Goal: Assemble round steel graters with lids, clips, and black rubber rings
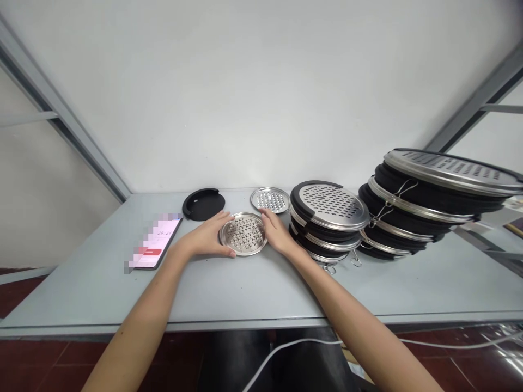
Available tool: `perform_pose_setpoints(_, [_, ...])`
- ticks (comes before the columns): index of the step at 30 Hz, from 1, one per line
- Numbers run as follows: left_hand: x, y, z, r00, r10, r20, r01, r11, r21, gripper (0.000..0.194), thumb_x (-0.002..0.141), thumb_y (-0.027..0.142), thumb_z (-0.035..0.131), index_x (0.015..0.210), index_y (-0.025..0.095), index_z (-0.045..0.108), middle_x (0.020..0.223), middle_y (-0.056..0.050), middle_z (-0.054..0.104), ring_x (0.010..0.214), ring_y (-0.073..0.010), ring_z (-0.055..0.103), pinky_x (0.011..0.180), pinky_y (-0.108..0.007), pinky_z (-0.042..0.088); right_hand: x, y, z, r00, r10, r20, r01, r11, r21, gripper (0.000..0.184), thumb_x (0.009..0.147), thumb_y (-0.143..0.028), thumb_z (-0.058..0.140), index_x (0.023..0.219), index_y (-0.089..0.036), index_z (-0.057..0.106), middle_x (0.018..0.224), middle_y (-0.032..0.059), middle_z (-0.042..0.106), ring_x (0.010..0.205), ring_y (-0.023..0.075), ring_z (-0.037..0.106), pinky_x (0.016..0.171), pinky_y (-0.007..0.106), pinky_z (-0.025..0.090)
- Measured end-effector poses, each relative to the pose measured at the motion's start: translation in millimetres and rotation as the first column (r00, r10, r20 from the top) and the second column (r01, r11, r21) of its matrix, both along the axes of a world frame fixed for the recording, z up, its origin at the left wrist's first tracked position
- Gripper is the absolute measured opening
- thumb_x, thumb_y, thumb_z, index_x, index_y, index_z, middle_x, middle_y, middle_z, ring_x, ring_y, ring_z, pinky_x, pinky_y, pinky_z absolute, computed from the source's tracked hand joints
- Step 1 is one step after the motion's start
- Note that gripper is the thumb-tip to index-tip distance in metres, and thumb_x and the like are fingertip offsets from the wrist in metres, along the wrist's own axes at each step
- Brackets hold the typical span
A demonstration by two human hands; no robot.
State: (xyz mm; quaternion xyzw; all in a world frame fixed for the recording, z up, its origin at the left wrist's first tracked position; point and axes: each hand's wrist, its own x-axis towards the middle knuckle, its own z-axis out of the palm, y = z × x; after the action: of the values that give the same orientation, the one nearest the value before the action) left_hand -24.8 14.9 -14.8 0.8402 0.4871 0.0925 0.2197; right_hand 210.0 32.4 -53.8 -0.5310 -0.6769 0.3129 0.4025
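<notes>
A round metal grater disc [245, 234] with raised cutting holes lies in front of me on the table. My left hand [210, 235] curves round its left rim, thumb at the near edge and fingers at the far edge. On the opposite rim rests my right hand [274, 231], its fingers pressed along the side, so the disc is held between both hands. Just behind it, a second metal grater disc [270, 200] lies flat by my right fingertips. To the back left is a round black holder [203, 204] with a raised rim and a small hole.
A phone [157, 242] with its screen lit lies on the left. At right stand a stack of round graters with black holders [329, 218] and a taller, leaning stack [429, 201] with wire loops. A white cable [294, 343] hangs below the table's front edge [204, 325].
</notes>
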Motion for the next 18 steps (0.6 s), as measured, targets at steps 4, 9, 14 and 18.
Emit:
perform_pose_setpoints(4, [0, -2, 1.8, 0.999, 0.014, 0.04, -0.014, 1.0, 0.004, 0.103, 0.059, 0.054, 0.084, 0.147, 0.022, 0.041, 0.156, -0.015, 0.037, 0.145, -0.037, 0.031, 0.117, -0.051, 0.029, 2, 4, -2.1, 0.995, -0.026, -0.097, 0.02, 0.998, -0.061, 0.048, 0.1, -0.043, 0.027, 0.127, -0.016, 0.057, 0.125, 0.0142, 0.064, 0.118, 0.0244, 0.059, 0.101, 0.039, 0.046])
perform_pose_setpoints(9, [1, -5, 8.0, 0.994, -0.018, 0.106, 0.011, 0.998, 0.063, 0.088, 0.064, 0.051, 0.082, 0.142, 0.025, 0.049, 0.142, -0.01, 0.055, 0.131, -0.0333, 0.051, 0.109, -0.045, 0.04, 3, 4, -2.9, 0.995, -0.07, -0.064, 0.066, 0.996, -0.057, 0.046, 0.101, -0.044, 0.026, 0.122, -0.02, 0.059, 0.118, 0.0118, 0.068, 0.11, 0.0238, 0.063, 0.095, 0.037, 0.048])
perform_pose_setpoints(14, [1, -5, 11.3, 0.991, 0.043, 0.129, -0.054, 0.995, 0.085, 0.068, 0.074, 0.046, 0.075, 0.135, 0.023, 0.057, 0.132, -0.009, 0.063, 0.122, -0.0306, 0.058, 0.102, -0.042, 0.044, 0, -10, 6.7, 0.971, -0.041, 0.236, 0.004, 0.988, 0.152, 0.031, 0.094, -0.029, 0.045, 0.114, -0.013, 0.064, 0.118, 0.0141, 0.067, 0.114, 0.0254, 0.059, 0.099, 0.036, 0.044])
perform_pose_setpoints(18, [2, -6, 12.3, 0.972, 0.179, 0.156, -0.191, 0.979, 0.071, 0.05, 0.085, 0.048, 0.063, 0.128, 0.022, 0.063, 0.106, -0.006, 0.074, 0.095, -0.0249, 0.068, 0.084, -0.034, 0.051, -3, -18, 9.9, 0.926, -0.086, 0.367, 0.038, 0.99, 0.135, 0.032, 0.093, -0.03, 0.048, 0.114, -0.013, 0.065, 0.117, 0.0141, 0.066, 0.113, 0.0274, 0.058, 0.097, 0.037, 0.044])
